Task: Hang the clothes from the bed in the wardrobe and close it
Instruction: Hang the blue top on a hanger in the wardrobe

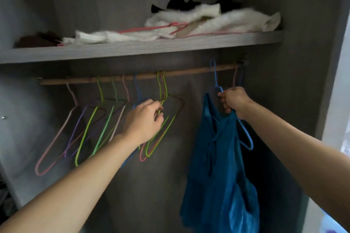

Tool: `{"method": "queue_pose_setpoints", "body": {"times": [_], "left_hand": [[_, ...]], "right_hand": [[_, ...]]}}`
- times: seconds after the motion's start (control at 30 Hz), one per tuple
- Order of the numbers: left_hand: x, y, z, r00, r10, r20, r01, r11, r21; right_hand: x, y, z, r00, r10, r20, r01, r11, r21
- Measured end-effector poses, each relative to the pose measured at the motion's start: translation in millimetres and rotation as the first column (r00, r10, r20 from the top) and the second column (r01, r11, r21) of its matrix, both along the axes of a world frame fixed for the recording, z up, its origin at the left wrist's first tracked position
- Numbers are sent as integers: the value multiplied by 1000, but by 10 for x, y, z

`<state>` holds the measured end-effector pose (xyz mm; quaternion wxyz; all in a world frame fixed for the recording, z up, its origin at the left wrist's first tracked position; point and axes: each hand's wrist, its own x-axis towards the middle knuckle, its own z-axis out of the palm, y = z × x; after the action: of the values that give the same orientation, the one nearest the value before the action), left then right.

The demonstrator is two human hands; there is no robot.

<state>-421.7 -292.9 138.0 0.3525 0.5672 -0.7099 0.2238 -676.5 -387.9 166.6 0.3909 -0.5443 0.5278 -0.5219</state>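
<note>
Hangers (91,125): empty, bunched on the left of the rail (189,72).
Left hand (144,121): fingers curled round a green hanger (165,89) at the bunch's right end.
Right hand (233,101): clamped on the blue hanger (215,75), hook over the rail.
Garment (217,157): blue, on that hanger, right of centre.
Risk: pulling the green hanger may drag tangled neighbours off — a strap could slip on release.
Room: bare rail between the hands — shelf (132,48) close above.

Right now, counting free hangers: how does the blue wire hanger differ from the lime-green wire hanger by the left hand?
The blue wire hanger carries a teal garment; the lime-green wire hanger is bare. The right hand grips blue; the left hand holds lime. Both hook the wooden rod.
</note>
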Motion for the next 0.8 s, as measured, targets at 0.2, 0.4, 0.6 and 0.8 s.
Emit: {"method": "queue_pose_setpoints", "body": {"times": [0.2,0.4,0.6,0.8], "left_hand": [[-180,-579,104,997,-29,73,29,1000,-1],[-322,-1010,55,992,-57,115,47,995,87],[-395,-1279,-35,971,-183,152,157,972,172],[-427,-1357,-152,954,-267,134,224,936,270]], "right_hand": [[3,-67,-54,997,42,61,-38,997,-64],[-111,-551,38,999,-28,-19,28,999,-20],[-112,-593,-349,993,33,-110,-32,999,14],[-438,-512,-128,703,-397,-590,254,915,-313]]}}
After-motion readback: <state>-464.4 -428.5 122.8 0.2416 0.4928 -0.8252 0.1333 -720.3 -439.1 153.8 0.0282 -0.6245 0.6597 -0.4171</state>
